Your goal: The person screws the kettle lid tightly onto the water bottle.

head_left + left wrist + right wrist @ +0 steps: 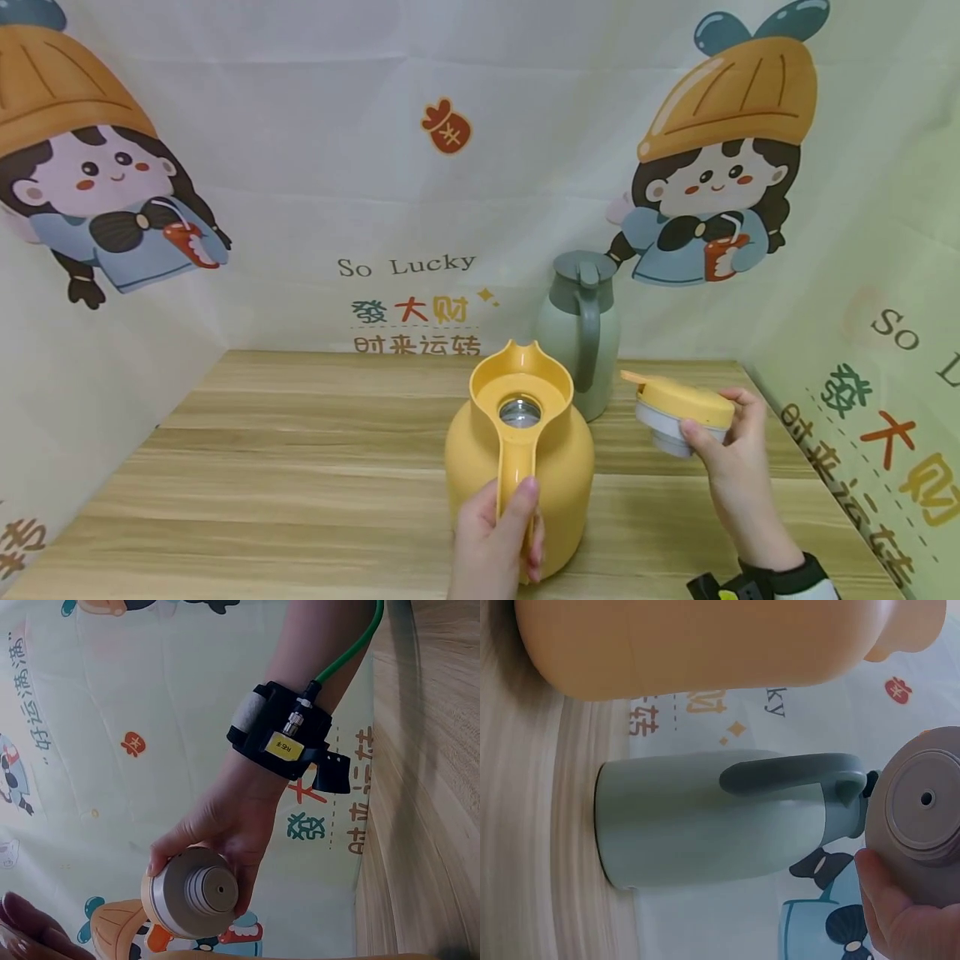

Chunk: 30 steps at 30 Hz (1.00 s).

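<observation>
A yellow thermos jug (570, 467) stands on the table, its mouth uncovered and a shiny inner opening in view. My left hand (491, 533) grips the jug's handle, thumb on top. To the right of the jug, my right hand (738, 467) pinches the lid (686, 404) by its edge, above the table. The lid has a yellow top and a grey stopper underneath; that stopper faces the camera in the left wrist view. In the right wrist view, the lid's grey underside (922, 802) shows with fingertips (881, 881) on its rim.
Behind the yellow jug, a pale green thermos jug (588, 333) with a dark grey-green handle and closed top stands near the back of the wooden table (300, 467). Printed cloth (300, 150) hangs at the back and both sides.
</observation>
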{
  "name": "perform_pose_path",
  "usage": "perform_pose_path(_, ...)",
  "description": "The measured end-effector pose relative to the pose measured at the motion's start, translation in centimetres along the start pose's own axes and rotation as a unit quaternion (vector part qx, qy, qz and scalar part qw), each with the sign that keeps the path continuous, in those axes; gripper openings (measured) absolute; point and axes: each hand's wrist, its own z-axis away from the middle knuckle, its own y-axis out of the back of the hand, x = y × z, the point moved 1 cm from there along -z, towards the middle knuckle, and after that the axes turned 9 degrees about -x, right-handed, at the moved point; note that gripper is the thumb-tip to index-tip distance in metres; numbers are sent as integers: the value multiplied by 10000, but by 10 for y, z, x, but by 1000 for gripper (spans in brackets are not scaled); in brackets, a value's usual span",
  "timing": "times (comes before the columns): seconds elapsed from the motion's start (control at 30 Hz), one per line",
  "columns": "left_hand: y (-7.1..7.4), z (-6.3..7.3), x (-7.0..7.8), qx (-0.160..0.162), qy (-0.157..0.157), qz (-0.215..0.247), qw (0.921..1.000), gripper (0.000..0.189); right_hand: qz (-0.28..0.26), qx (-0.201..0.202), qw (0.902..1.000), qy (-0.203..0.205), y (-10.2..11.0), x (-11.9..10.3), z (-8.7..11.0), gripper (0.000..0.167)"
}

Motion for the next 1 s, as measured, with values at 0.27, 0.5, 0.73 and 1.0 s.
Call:
perform_pose_path(0.27,1,-3,5,-645,65,-91,9979,44,375,-537,9976,204,-13,-16,-8,58)
perform_pose_path(0.5,0,-3,3,-543,85,128,9984,45,443,-731,9951,495,-25,-29,-13,47)
perform_pose_path(0.73,-1,-2,3,-591,-129,123,9981,43,431,-864,9935,604,-39,-45,-20,46)
perform_pose_path(1.0,-1,-2,3,-602,-214,148,9978,43,365,-1127,9907,676,-60,-65,-28,49)
